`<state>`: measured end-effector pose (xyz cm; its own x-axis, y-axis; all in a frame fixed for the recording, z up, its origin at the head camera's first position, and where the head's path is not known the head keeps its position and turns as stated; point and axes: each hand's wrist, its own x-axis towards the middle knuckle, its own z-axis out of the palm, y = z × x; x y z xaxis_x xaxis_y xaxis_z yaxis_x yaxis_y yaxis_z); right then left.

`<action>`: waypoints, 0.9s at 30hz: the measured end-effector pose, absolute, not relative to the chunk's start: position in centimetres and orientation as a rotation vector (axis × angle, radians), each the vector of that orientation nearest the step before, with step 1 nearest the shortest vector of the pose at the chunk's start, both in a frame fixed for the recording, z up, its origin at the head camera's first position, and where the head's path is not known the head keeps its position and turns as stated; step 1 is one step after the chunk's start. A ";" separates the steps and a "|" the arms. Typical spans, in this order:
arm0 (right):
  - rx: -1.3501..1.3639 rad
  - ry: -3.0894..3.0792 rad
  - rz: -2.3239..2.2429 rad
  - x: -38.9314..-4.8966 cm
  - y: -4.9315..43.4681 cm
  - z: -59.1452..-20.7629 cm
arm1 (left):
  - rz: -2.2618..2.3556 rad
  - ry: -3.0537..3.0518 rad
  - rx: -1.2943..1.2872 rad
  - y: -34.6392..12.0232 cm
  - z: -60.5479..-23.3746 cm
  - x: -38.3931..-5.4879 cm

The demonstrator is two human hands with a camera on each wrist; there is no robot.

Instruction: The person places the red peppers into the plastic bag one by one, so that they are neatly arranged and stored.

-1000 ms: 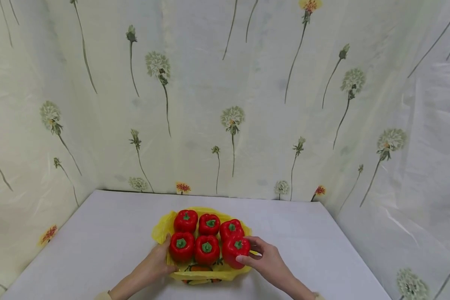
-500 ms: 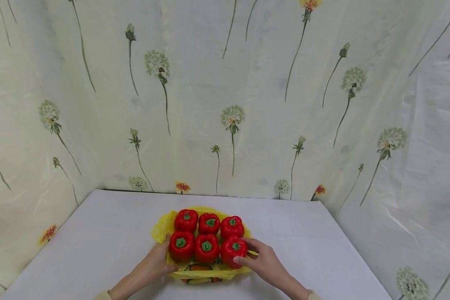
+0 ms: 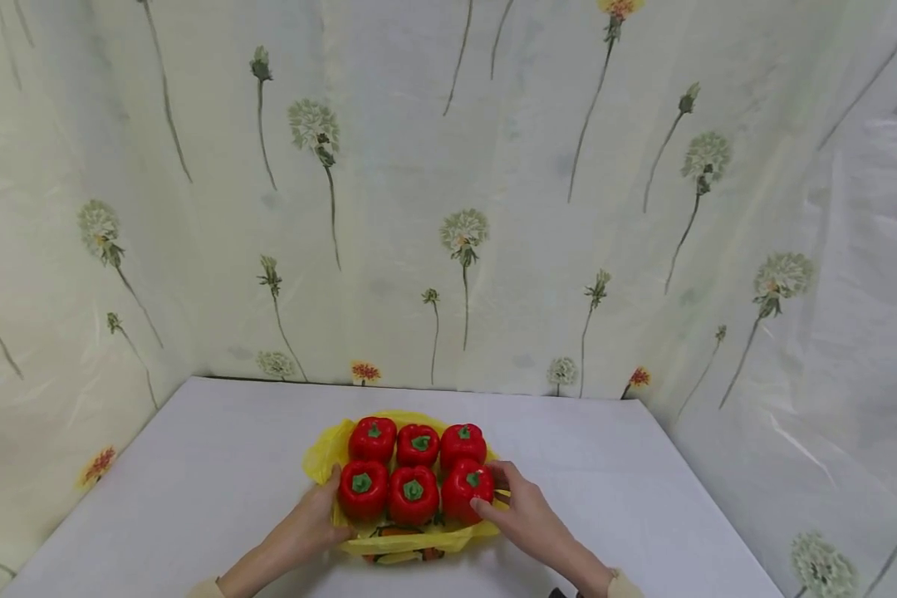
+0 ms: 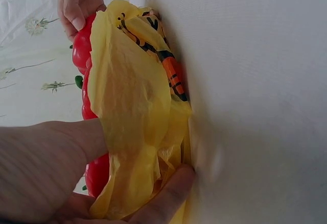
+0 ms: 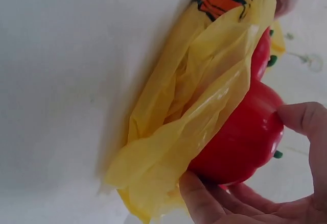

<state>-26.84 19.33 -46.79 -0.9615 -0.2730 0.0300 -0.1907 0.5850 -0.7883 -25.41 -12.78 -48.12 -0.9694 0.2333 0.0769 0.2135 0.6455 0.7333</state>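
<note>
Several red bell peppers (image 3: 414, 508) with green stems stand in two rows inside a yellow plastic bag (image 3: 411, 545), whose side is printed in orange and black. At the left end my left hand (image 3: 310, 517) holds the bag's side, thumb and fingers on the plastic beside the front-left pepper (image 3: 362, 501). My right hand (image 3: 526, 508) grips the front-right bell pepper (image 5: 242, 137) between thumb and fingers; its lower part is hidden by the bag wall in the right wrist view. Behind it sits the back-right pepper (image 3: 463, 445).
The bag rests on a white table (image 3: 590, 465) that extends to both sides. A pale curtain (image 3: 389, 208) with printed dandelions rises behind the table and along its sides. A small dark object (image 3: 558, 593) shows at the bottom edge, near the right wrist.
The front-right pepper has settled into line with its row under my right hand. The back-right pepper has shifted backward and stands straighter. My left hand has stayed in place.
</note>
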 end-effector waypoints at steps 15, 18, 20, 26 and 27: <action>-0.475 2.731 -1.273 -26.9 19.7 -47.2 | 1.226 2.820 0.383 -12.7 -48.0 -25.2; -0.434 2.731 -1.268 -26.8 19.7 -47.1 | 1.243 2.807 0.379 -12.8 -47.8 -25.1; -0.427 2.731 -1.273 -26.9 19.8 -47.0 | 1.230 2.814 0.390 -12.9 -47.6 -25.1; -0.390 2.805 -1.261 -26.8 20.4 -46.2 | 1.157 2.777 0.396 -14.0 -45.9 -25.0; -0.382 2.847 -1.229 -26.7 20.6 -45.9 | 1.140 2.757 0.399 -14.3 -45.2 -24.8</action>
